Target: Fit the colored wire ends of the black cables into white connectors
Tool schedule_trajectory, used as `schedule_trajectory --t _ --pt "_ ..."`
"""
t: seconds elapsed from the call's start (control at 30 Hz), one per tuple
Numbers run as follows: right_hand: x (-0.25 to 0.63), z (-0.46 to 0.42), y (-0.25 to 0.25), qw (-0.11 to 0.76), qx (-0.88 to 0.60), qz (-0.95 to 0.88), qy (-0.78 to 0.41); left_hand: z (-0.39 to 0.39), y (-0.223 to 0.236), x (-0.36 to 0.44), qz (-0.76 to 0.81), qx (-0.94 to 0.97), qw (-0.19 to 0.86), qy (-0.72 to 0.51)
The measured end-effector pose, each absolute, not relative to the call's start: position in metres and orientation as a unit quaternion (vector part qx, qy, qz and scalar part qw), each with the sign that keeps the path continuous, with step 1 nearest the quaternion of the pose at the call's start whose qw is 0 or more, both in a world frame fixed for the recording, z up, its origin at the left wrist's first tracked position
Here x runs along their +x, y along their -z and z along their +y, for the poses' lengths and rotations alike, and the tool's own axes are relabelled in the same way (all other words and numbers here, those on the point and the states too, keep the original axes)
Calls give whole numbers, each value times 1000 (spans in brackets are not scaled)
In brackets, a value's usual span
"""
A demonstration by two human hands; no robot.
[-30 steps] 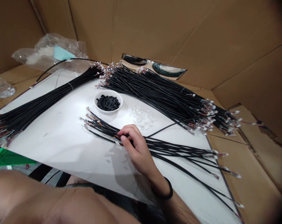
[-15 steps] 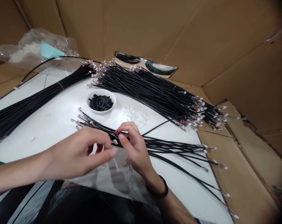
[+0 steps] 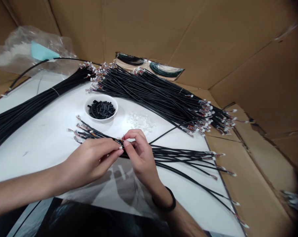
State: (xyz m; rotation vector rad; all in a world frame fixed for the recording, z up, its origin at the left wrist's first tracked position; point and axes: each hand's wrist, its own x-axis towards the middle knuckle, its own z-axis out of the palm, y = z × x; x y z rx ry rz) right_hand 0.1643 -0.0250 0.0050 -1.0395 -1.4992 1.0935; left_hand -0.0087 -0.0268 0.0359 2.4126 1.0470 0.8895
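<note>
My left hand (image 3: 96,161) pinches a small white connector (image 3: 121,148) between thumb and fingertips. Close beside it, my right hand (image 3: 140,154) is closed on the thin coloured wires at the end of a black cable; its fingers partly hide the cable. Beneath both hands lies a loose bunch of black cables (image 3: 178,154), their coloured wire ends (image 3: 82,128) fanned out to the left. A white bowl (image 3: 101,119) of short black tubes (image 3: 101,109) stands just beyond. Small white connector housings (image 3: 141,122) are heaped to the bowl's right.
A large pile of black cables (image 3: 149,95) with white-plugged ends lies across the back. Another tied cable bundle (image 3: 40,98) runs along the left. A clear plastic bag (image 3: 62,49) sits at the back left. Cardboard walls (image 3: 200,39) surround the white table (image 3: 50,138).
My left hand has moved in toward the right hand and closed on the white connector. The right hand keeps its grip on the wires. The view has shifted slightly.
</note>
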Motion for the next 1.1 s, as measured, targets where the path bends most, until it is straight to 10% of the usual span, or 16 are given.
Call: schedule_trajectory --t 0.17,1.1 --pt "164 -24 -2 488 -435 -610 -448 -27 -27 -9 305 886 -51 -344" --pt "166 -25 -6 469 -472 -578 -472 -21 -11 -23 284 886 -31 -366"
